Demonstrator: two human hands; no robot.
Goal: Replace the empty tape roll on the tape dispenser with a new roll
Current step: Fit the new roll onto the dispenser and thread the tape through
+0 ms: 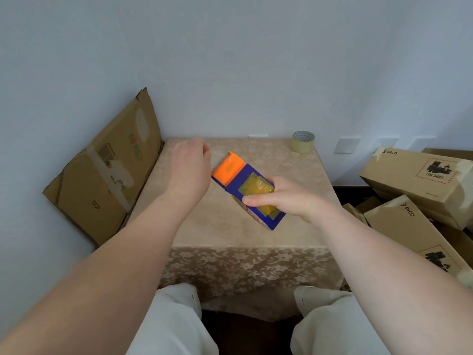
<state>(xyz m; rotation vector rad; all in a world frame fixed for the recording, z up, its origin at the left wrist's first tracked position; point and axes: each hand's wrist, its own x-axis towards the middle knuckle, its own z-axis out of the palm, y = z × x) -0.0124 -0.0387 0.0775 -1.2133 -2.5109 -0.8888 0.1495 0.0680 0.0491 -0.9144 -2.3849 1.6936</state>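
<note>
Nearest the person, the right hand (286, 198) has its grip clamped on the blue plastic tape dispenser with the orange hinged guard (245, 187), thumb laid along its near side and fingers wrapped behind. The dispenser is lifted clear of the bench with the beige flower-patterned cloth (256, 239) and tilted, orange end away from the person. Its flat blue face carries yellowed, wrinkled scraps of old tape, and a sliver of a worn roll or core shows at its lower edge; how much tape is left there I cannot tell.

The left hand (190, 166) hangs just left of the dispenser's orange end, fingers loosely curled, grip released and holding nothing.

Risks, as I judge them: the toothed cutter sits at that orange end, right beside the left hand's fingertips, so a careless reach could nick skin. The smooth plastic, held one-handed at a tilt, could twist or slip when the old core is pulled. The sticky scraps could snag fingers.

Beyond the dispenser, well apart at the bench's far right corner, the new pale translucent tape roll on its grey dotted cardboard core (303, 142) stands on its flat side. It is round and near the edge, so a knock could send it rolling off.
</note>
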